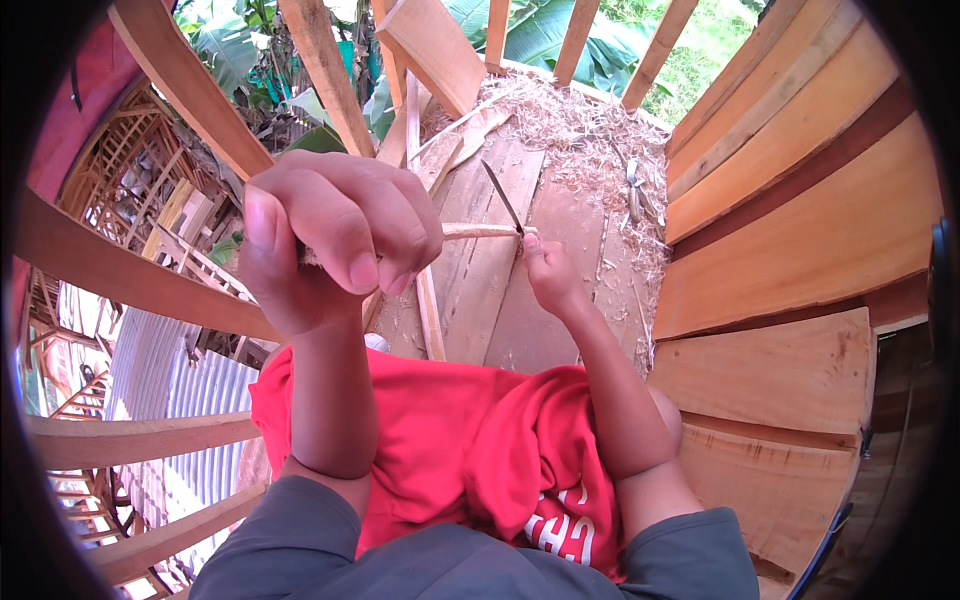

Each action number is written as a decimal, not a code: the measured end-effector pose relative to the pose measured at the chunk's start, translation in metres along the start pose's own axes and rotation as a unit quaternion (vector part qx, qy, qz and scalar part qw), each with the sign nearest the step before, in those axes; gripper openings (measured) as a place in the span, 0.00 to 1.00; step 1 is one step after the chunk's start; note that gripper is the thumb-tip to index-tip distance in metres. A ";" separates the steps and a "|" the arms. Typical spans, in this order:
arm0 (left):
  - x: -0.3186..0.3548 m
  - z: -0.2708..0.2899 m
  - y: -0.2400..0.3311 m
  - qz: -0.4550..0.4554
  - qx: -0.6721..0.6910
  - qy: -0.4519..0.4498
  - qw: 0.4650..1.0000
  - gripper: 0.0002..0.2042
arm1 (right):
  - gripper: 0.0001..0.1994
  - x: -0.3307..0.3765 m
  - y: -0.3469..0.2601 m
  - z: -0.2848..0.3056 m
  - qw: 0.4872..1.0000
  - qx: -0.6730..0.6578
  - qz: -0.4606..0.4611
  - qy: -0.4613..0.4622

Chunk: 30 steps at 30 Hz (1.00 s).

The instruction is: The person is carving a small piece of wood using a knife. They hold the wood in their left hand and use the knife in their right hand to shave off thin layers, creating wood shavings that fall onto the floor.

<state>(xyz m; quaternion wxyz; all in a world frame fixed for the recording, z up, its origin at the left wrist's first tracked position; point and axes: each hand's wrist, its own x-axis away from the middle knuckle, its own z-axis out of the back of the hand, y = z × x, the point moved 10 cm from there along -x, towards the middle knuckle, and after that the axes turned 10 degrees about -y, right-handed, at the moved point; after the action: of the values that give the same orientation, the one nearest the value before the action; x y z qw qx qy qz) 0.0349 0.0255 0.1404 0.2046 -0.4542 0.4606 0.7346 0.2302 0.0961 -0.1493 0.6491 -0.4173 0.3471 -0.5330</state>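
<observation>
My left hand [345, 225] is raised close to the camera, its fingers wrapped round one end of a thin, pale wooden stick [478, 231]. The stick runs rightward to my right hand [552, 275], which is farther out and closed, thumb forward. From that hand a knife [502, 196] points up and to the left, its dark, narrow blade crossing the stick near its far end. The knife's handle is hidden in my right fist. Red cloth [430, 430] covers my lap beneath both forearms.
Curled wood shavings [570, 125] cover the far part of the plank floor [555, 310]. A small metal tool [633, 190] lies among them. Wooden slats [215, 100] rail the left side; a board wall [800, 210] rises on the right. A wooden block [432, 55] leans at the far railing.
</observation>
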 end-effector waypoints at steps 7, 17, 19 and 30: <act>0.008 0.008 0.000 0.027 -0.042 0.073 0.996 0.21 | 0.25 0.013 -0.078 -0.008 0.998 -0.028 -0.042 -0.021; 0.021 0.025 0.003 0.028 -0.024 0.126 0.991 0.19 | 0.25 0.015 -0.113 -0.012 0.999 0.032 0.001 -0.004; 0.014 0.019 -0.004 0.027 -0.017 0.115 0.993 0.20 | 0.25 0.016 -0.094 -0.012 1.000 0.019 0.016 0.000; 0.007 0.014 -0.006 -0.006 -0.004 0.126 0.992 0.23 | 0.24 0.009 -0.065 -0.004 0.997 0.043 -0.021 0.064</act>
<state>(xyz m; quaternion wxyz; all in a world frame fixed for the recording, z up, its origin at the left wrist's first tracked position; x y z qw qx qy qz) 0.0292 0.0396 0.1332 0.1480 -0.5466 0.4769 0.6723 0.2020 0.0814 -0.0918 0.6318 -0.3611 0.3558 -0.5864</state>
